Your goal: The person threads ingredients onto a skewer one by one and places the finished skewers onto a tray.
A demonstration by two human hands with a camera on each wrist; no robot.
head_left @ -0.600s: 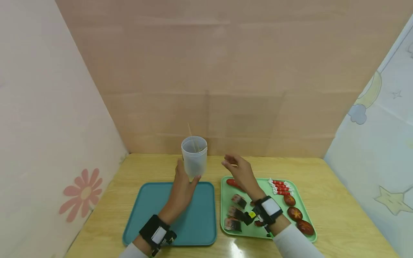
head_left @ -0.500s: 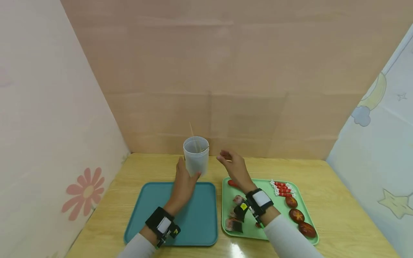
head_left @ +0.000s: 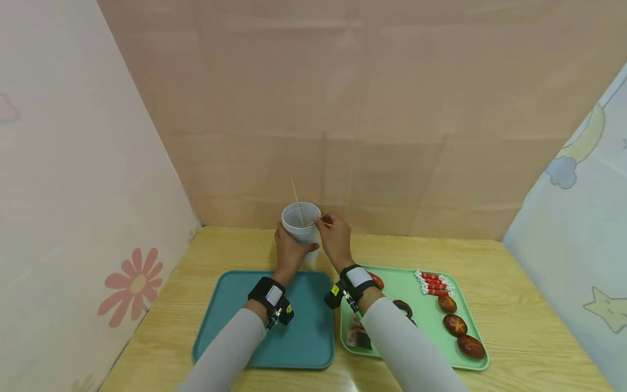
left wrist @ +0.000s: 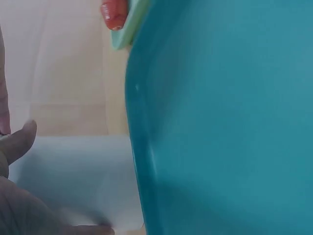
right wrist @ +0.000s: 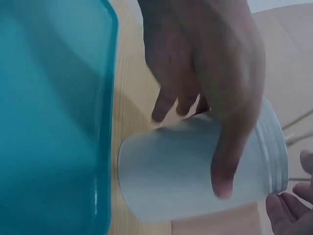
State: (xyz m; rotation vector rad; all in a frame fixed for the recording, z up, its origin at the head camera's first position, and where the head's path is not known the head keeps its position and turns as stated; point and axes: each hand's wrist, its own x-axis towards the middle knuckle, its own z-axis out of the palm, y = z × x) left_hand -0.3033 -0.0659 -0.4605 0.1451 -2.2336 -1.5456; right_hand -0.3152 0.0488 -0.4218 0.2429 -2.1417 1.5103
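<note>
A translucent white plastic cup (head_left: 309, 235) stands just behind the teal tray, tilted slightly. My left hand (head_left: 290, 251) grips its side, with the thumb lying across the front; the right wrist view shows this left hand (right wrist: 210, 73) curved round the cup (right wrist: 181, 166). Thin wooden skewers rise out of the cup, one tall skewer (head_left: 295, 195) leaning against the rim. At the rim's right side my right hand (head_left: 335, 235) pinches another skewer (head_left: 324, 214) between thumb and fingertips. Its fingertips (right wrist: 288, 208) also show right at the rim in the right wrist view.
A teal tray (head_left: 299, 348) lies in front of the cup. The green tray (head_left: 431, 348) to its right bears red-wrapped sticks (head_left: 434, 283), brown scored mushroom-like pieces (head_left: 455, 325), a red sausage-like piece (head_left: 376, 280) and dark-edged blocks (head_left: 358, 336). A brown-papered wall stands behind.
My right hand has moved left from above the green tray to the cup's rim and taken a skewer between its fingertips. The left hand keeps its grip, now with the cup tilted.
</note>
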